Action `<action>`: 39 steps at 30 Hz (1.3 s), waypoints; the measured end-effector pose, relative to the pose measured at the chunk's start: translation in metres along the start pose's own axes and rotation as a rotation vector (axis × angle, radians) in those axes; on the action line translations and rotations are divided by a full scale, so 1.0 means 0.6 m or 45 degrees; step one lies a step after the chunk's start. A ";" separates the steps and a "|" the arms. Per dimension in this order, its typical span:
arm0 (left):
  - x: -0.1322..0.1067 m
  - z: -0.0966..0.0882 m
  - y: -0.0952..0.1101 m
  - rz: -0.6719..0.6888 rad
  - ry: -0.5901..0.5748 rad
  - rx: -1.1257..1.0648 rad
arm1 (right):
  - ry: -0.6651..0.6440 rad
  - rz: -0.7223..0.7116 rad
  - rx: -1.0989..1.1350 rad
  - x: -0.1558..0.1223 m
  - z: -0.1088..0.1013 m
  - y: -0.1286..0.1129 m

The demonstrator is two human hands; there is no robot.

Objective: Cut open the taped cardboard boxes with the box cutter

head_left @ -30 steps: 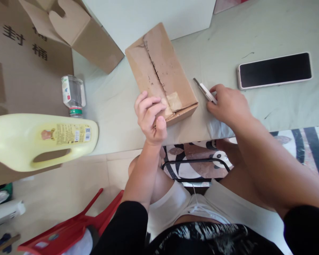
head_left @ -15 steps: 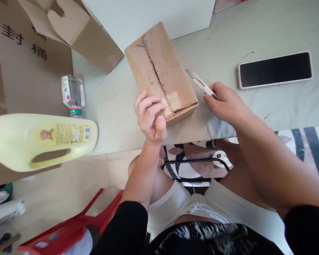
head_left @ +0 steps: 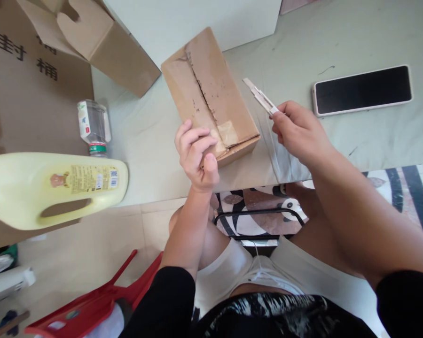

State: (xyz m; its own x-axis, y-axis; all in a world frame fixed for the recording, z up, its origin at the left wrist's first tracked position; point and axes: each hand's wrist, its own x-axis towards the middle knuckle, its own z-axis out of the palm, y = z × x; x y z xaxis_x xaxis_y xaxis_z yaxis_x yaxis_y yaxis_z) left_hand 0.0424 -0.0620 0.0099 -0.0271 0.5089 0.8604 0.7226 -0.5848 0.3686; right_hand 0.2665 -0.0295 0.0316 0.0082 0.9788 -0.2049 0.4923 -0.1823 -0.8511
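Note:
A closed brown cardboard box (head_left: 211, 89) lies at a slant on the cloth-covered table, with a ragged slit along its top seam and clear tape at the near end. My left hand (head_left: 197, 155) grips its near left corner, fingers on top and thumb at the near side. To the right of the box, my right hand (head_left: 299, 134) is closed round a white utility knife (head_left: 262, 99). The blade is out and points up and left, apart from the box. Part of the knife's handle is hidden in my fingers.
A phone (head_left: 363, 90) lies at the right. Leftward are a clear bottle (head_left: 94, 123), a yellow jug (head_left: 31, 176), an open carton (head_left: 123, 58) and a large carton (head_left: 66, 108). A white box (head_left: 197, 19) stands behind. A red plastic chair (head_left: 91, 300) is on the floor.
My right hand has turned and lifted the knife slightly, so more of its body shows. My left hand keeps its hold on the box. The whole view has shifted a little.

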 end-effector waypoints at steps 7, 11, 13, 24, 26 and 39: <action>-0.005 -0.002 -0.005 -0.015 -0.032 -0.020 | -0.030 -0.015 0.048 -0.003 -0.003 -0.003; -0.002 -0.006 -0.005 0.028 -0.038 -0.091 | 0.009 -0.037 0.138 -0.005 -0.001 -0.007; 0.002 -0.008 -0.004 0.052 -0.026 -0.064 | 0.029 -0.081 0.170 -0.005 0.002 -0.008; -0.002 -0.011 -0.009 0.047 -0.066 -0.021 | 0.155 -0.203 0.087 0.002 0.014 -0.001; -0.009 -0.012 -0.012 0.008 -0.099 -0.024 | 0.204 -0.263 0.023 0.005 0.015 0.007; -0.002 -0.011 -0.002 0.146 -0.124 0.080 | 0.661 -1.016 0.169 -0.026 -0.010 -0.011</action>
State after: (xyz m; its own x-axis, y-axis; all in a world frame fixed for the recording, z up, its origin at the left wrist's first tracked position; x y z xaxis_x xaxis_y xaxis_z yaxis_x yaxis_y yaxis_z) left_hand 0.0368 -0.0660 0.0105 0.1226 0.5016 0.8564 0.7592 -0.6031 0.2446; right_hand 0.2683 -0.0432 0.0432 0.1136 0.7327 0.6711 0.4178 0.5776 -0.7013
